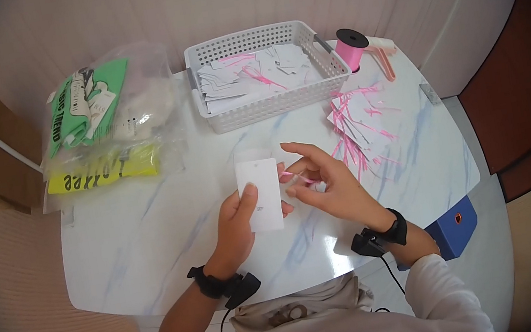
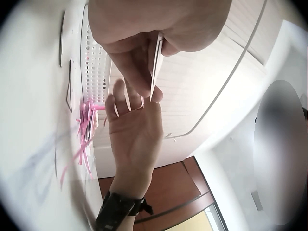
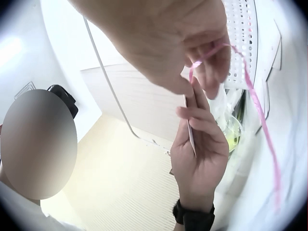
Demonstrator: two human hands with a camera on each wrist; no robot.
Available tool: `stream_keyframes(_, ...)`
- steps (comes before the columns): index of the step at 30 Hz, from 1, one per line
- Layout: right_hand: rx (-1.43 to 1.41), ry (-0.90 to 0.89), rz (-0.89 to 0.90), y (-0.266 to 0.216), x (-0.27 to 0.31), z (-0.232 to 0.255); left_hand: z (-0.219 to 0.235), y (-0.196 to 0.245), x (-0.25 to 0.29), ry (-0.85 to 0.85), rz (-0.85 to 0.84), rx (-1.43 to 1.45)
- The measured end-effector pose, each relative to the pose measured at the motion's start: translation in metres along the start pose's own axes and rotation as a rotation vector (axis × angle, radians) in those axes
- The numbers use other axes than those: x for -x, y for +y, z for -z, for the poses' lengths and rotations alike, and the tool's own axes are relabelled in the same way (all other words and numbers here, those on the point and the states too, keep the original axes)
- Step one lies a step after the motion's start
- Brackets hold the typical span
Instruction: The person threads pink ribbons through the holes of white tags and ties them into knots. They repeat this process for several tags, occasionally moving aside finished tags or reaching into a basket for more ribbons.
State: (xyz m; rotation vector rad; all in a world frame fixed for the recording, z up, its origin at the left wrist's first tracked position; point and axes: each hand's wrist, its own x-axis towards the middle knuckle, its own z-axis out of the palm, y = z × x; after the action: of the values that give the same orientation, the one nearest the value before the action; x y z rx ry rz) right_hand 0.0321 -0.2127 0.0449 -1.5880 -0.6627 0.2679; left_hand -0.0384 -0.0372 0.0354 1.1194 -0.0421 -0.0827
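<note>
To the left of the fingers, plastic-bagged clothing [image 1: 89, 124] lies on the worktop [image 1: 154, 253] and is best left untouched. By the left hand [image 1: 234, 223], the white card [image 1: 261, 201] is held with the thumb on its face and the other fingers behind; this grip should be kept firm but flat, so that the card is neither bent nor turned when the ribbon is pulled. Beyond the fingers, loose cards lie in the white basket [image 1: 280, 106]. Just right of the left fingertips, the thin pink ribbon [image 3: 248, 79] runs from beside the card's edge towards the right hand [image 1: 342, 192], its far length trailing down. The right thumb and index finger are held wide apart; whether the ribbon is gripped by the remaining fingers cannot be told. It would be best drawn in close to the card, with the loop kept untwisted and the slack taken up gently, since a hard tug could crease or tear the card. The trailing length should be kept away from the ribboned pile [image 1: 359, 123], right of the right fingers, where it could tangle.
</note>
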Motion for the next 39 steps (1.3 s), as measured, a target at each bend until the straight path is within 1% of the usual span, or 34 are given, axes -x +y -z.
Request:
stream_keyframes(1, -0.002, 0.005, -0.004, -0.004, 0.002, 0.001, 0.001, -0.001, 0.0, 0.012, -0.005, -0.01)
stream_keyframes(3, 0.096, 0.027, -0.163, -0.012, 0.004, 0.002, 0.002, -0.003, 0.0, 0.023, -0.007, -0.02)
stream_keyframes(4, 0.094, 0.029, -0.165, -0.011, 0.004, 0.003, 0.003, -0.004, 0.0, 0.024, -0.008, -0.032)
stream_keyframes(6, 0.236, 0.093, -0.091, -0.007, 0.003, 0.003, 0.002, -0.004, 0.001, 0.023, -0.006, -0.044)
stream_keyframes(7, 0.235, 0.095, -0.093, -0.008, 0.003, 0.003, 0.001, -0.003, 0.002, 0.026, -0.005, -0.077)
stream_keyframes(9, 0.37, 0.163, 0.021, -0.012, 0.002, 0.002, -0.001, -0.003, 0.002, 0.028, -0.003, -0.109)
stream_keyframes(10, 0.37, 0.164, 0.02, -0.009, 0.002, 0.002, -0.002, -0.004, 0.002, 0.028, -0.008, -0.104)
stream_keyframes(12, 0.398, 0.195, 0.217, 0.0, 0.003, 0.001, -0.002, -0.005, 0.002, 0.029, -0.014, -0.098)
stream_keyframes(15, 0.394, 0.209, 0.26, 0.003, 0.005, 0.001, -0.002, -0.005, 0.002, 0.012, -0.018, -0.086)
stream_keyframes(16, 0.394, 0.207, 0.26, 0.002, 0.005, 0.001, -0.003, -0.004, 0.002, 0.008, 0.003, -0.082)
stream_keyframes(18, 0.464, 0.232, 0.306, -0.004, 0.007, 0.001, -0.005, -0.005, 0.002, 0.005, 0.023, -0.076)
stream_keyframes(19, 0.465, 0.228, 0.307, -0.008, 0.007, 0.001, -0.005, -0.005, 0.002, 0.01, 0.016, -0.076)
stream_keyframes(21, 0.514, 0.287, 0.289, -0.013, 0.009, 0.002, -0.003, -0.005, 0.003, 0.018, 0.007, -0.075)
stream_keyframes(22, 0.516, 0.282, 0.289, -0.015, 0.01, 0.003, -0.001, -0.005, 0.002, 0.053, 0.028, -0.177)
stream_keyframes(23, 0.481, 0.303, 0.253, -0.016, 0.011, 0.005, 0.0, -0.006, 0.002, 0.089, 0.049, -0.278)
stream_keyframes(24, 0.445, 0.324, 0.215, -0.017, 0.011, 0.005, 0.0, -0.009, 0.002, 0.093, 0.048, -0.273)
stream_keyframes(25, 0.445, 0.32, 0.214, -0.015, 0.012, 0.004, 0.002, -0.013, 0.001, 0.066, 0.018, -0.316)
stream_keyframes(27, 0.444, 0.24, 0.291, -0.009, 0.012, -0.001, 0.002, -0.014, 0.001, 0.036, -0.011, -0.363)
stream_keyframes(28, 0.445, 0.242, 0.288, -0.011, 0.012, -0.001, -0.001, -0.012, 0.002, 0.023, -0.007, -0.386)
stream_keyframes(30, 0.4, 0.178, 0.237, -0.015, 0.013, -0.004, -0.002, -0.013, 0.003, 0.011, -0.002, -0.408)
stream_keyframes(32, 0.401, 0.177, 0.241, -0.013, 0.013, -0.005, 0.001, -0.014, 0.003, 0.02, -0.009, -0.457)
stream_keyframes(35, 0.388, 0.175, 0.24, -0.01, 0.012, -0.007, -0.004, -0.011, 0.003, 0.039, -0.044, -0.426)
stream_keyframes(39, 0.377, 0.151, 0.212, -0.011, 0.012, -0.007, -0.005, -0.01, 0.004, 0.054, -0.041, -0.426)
